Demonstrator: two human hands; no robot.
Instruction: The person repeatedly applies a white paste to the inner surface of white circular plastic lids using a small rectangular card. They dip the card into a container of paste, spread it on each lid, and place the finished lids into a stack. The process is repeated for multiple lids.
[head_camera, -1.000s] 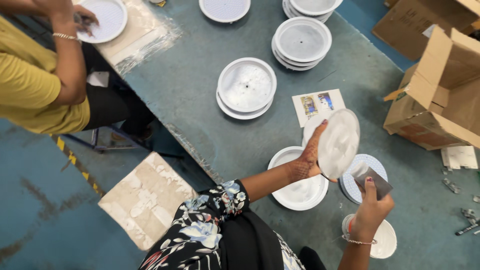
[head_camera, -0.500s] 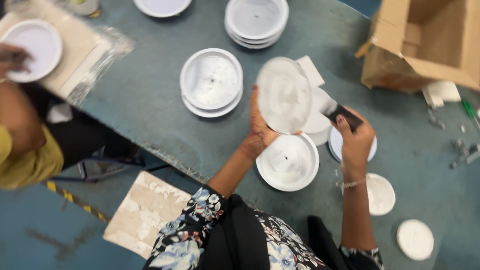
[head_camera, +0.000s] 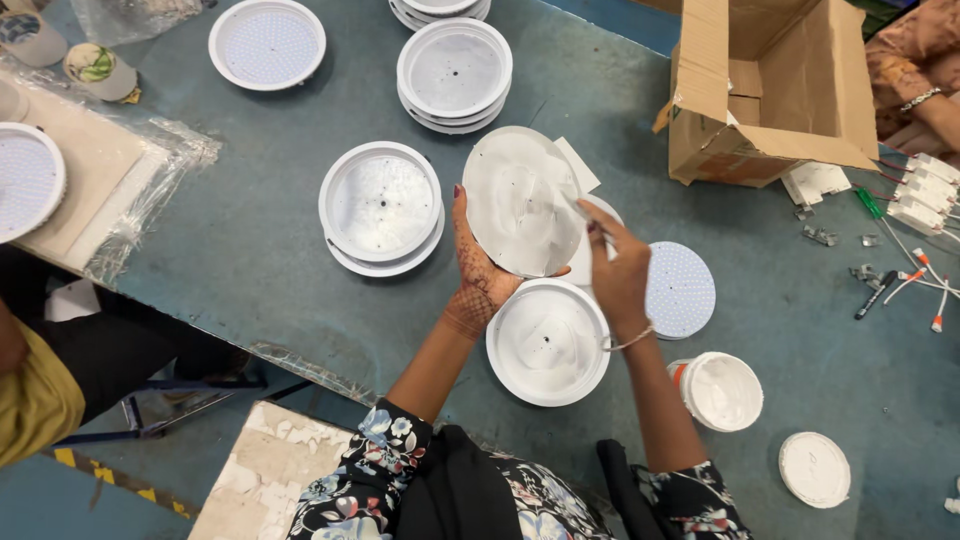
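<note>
My left hand (head_camera: 478, 268) holds a round silvery metal disc (head_camera: 515, 200) upright by its lower edge, above the table. My right hand (head_camera: 618, 272) grips a small flat scraper whose tip touches the disc's right side. Directly below the hands lies a white round lamp housing (head_camera: 548, 345), open side up. A white disc dotted with LEDs (head_camera: 682, 290) lies just right of my right hand. A white tub of paste (head_camera: 724, 391) stands near my right forearm.
Stacks of white housings (head_camera: 382, 207) (head_camera: 454, 72) sit on the grey table. An open cardboard box (head_camera: 770, 95) stands at the upper right, with drivers and wires (head_camera: 920, 200) beside it. Another person in yellow (head_camera: 35, 400) sits at the left. A tub lid (head_camera: 815, 468) lies at the lower right.
The view has shifted and come closer. The disc is turned more face-on to me, and my right hand has brought the scraper onto its right side.
</note>
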